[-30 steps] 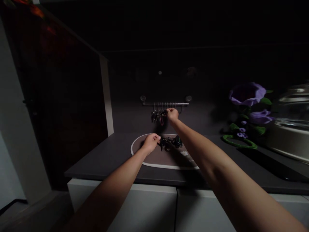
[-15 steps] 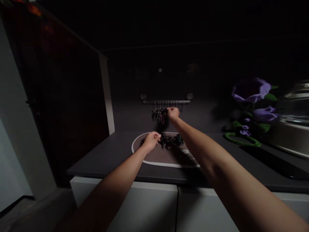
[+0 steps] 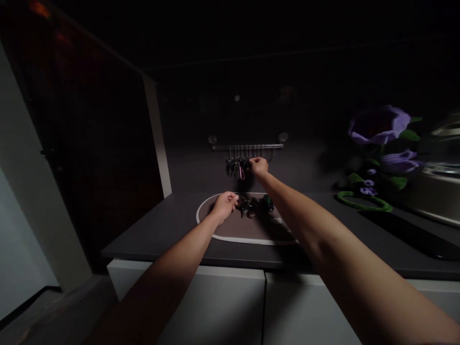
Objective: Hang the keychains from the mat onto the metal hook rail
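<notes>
A metal hook rail (image 3: 247, 146) is fixed to the dark back wall, with several keys (image 3: 236, 167) hanging from its left hooks. My right hand (image 3: 258, 166) is raised to the rail, fingers pinched together at a hanging key beside them. Below, an oval mat with a white border (image 3: 230, 235) lies on the dark countertop. A pile of keys and a dark fob (image 3: 256, 205) rests on it. My left hand (image 3: 224, 205) is closed, fingertips touching the left end of that pile. The scene is very dim.
Purple artificial flowers with green leaves (image 3: 381, 143) stand at the right. A metal pot with a lid (image 3: 436, 182) sits at the far right. White cabinet fronts (image 3: 230, 306) run below the counter edge. A dark tall panel (image 3: 89, 143) closes off the left.
Both hands stay at nearly the same places. The view has shifted slightly, so rail and mat sit a little higher in the picture.
</notes>
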A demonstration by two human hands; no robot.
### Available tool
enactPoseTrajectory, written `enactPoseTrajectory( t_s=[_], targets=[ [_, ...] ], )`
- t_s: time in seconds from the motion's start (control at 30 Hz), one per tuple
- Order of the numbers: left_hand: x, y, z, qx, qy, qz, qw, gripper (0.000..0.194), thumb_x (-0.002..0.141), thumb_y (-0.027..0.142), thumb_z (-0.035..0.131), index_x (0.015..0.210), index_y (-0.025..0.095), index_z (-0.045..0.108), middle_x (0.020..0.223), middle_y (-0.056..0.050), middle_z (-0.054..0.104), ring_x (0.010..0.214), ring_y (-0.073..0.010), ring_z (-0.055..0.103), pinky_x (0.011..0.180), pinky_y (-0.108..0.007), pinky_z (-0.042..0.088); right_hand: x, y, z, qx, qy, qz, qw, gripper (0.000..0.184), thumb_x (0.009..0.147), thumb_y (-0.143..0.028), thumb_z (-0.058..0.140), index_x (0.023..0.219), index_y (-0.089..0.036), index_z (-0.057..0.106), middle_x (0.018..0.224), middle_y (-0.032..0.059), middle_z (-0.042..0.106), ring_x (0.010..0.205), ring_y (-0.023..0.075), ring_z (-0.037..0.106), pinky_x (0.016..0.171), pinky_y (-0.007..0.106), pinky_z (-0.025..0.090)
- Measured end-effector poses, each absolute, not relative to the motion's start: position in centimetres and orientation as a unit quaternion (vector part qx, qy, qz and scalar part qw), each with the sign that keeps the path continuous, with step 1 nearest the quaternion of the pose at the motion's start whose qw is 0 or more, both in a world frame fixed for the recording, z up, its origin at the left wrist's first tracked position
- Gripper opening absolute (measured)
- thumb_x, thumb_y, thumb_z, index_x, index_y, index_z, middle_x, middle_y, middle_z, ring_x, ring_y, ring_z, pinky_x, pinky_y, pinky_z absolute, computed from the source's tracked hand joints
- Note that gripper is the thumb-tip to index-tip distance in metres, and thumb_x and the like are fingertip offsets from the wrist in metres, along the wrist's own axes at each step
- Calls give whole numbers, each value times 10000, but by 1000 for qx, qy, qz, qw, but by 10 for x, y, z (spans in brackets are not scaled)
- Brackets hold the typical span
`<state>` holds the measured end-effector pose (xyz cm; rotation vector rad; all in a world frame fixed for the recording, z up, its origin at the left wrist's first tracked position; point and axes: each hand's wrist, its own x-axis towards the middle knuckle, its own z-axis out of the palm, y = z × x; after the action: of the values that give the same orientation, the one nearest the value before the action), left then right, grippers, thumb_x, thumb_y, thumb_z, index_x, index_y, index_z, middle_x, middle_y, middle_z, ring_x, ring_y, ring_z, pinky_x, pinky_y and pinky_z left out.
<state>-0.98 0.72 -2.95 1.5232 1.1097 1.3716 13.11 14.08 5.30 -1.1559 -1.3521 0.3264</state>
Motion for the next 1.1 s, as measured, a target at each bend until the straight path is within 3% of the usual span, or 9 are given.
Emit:
enactPoseTrajectory(
  t_s=[0.57, 1.1],
  targets=[
    [-10, 4, -26, 570, 452, 560, 397, 89, 775, 179, 483, 698, 134, 492, 533, 54, 471, 386, -27, 374, 406, -166, 273, 135, 122, 62, -526, -579, 199, 591, 118, 700, -203, 547, 742, -130, 629, 594, 17, 594, 498, 87, 542, 517, 193, 427],
    [-11, 6, -30, 574, 475, 575, 338, 70, 768, 146, 455, 725, 135, 508, 575, 50, 449, 443, -40, 406, 439, -164, 303, 132, 65, 61, -477, -592, 309, 572, 87, 760, -160, 505, 703, -122, 558, 598, -3, 577, 440, 42, 477, 462, 156, 376]
  ],
)
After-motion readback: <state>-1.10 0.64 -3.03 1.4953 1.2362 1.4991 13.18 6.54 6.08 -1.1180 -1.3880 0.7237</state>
